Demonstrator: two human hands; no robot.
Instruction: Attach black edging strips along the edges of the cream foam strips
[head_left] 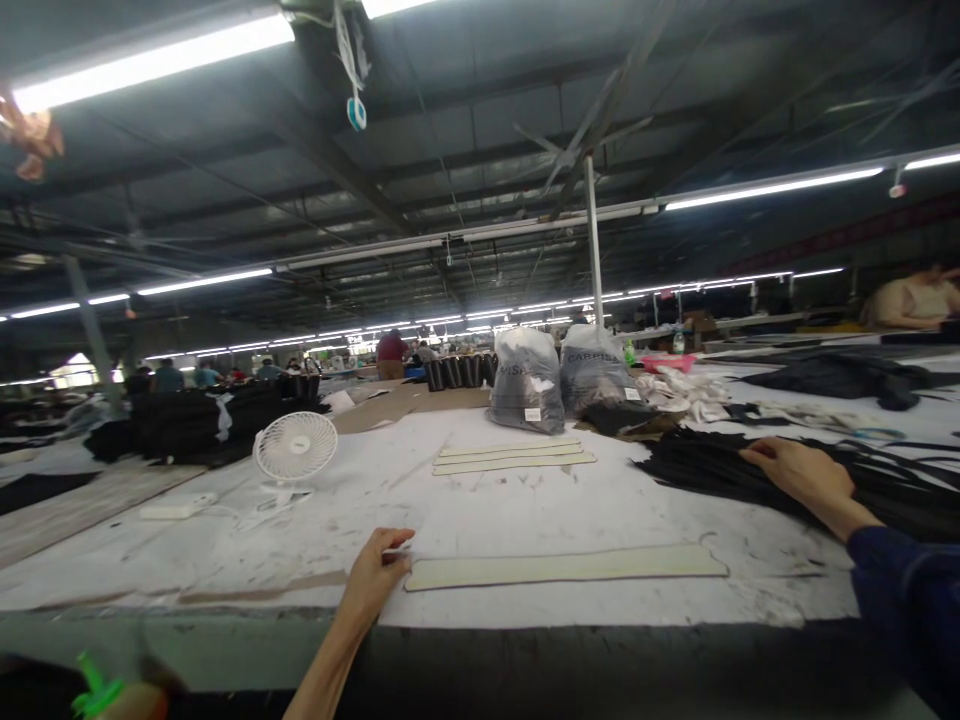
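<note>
A long pale yellow strip with a dark outline point(566, 567) lies flat near the front of the white-covered table point(300, 540). At its left end is my left hand point(379, 570), thumb and fingers apart, with nothing visible between them. Farther right, my right hand point(802, 475) is over a pile of black strips point(705, 465), its fingertips pressed together at the pile's upper edge; what they pinch is too small to make out. Several narrower pale strips point(514, 458) lie side by side behind the long one.
A small white fan point(296, 447) and a white power strip point(178, 507) stand on the left. Two filled plastic bags point(527, 380) sit at the back, beside crumpled pale cloth point(690, 392). Black material point(195, 420) is heaped at far left. Other people are in the distance.
</note>
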